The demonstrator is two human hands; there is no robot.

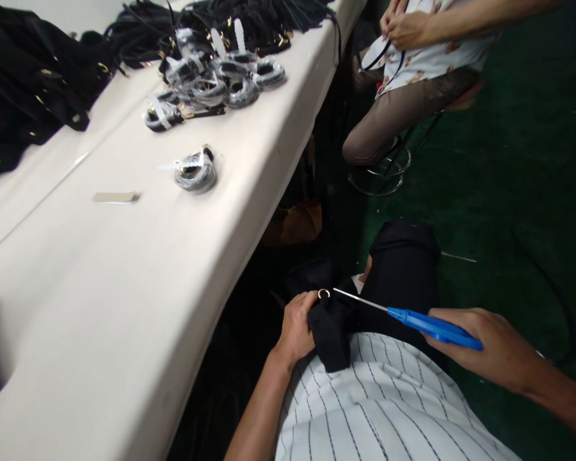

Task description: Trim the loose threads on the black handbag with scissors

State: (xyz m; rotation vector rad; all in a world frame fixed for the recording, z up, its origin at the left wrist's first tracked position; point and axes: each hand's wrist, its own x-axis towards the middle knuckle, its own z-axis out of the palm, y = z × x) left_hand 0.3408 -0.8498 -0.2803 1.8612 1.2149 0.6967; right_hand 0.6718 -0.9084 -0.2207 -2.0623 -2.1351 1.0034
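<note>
In the head view my left hand [299, 328] is closed on a piece of black fabric [330, 336] over my lap. A small gold ring [323, 294] shows at the fabric's top, beside my left fingertips. My right hand [480, 342] grips a blue-handled tool [434, 325] with a thin metal shaft. The shaft points left, and its tip appears very near the gold ring; whether they touch I cannot tell. Seen at this angle, the tool's exact kind is unclear. Part of the fabric blends into my dark trousers.
A cream-covered table [139, 307] runs along my left. It bears wrapped black strap coils [206, 86], one separate coil [195, 171], a paper strip [115, 197] and black bags [33, 83]. Ahead on the right, a seated person [413, 96] handles a black cord.
</note>
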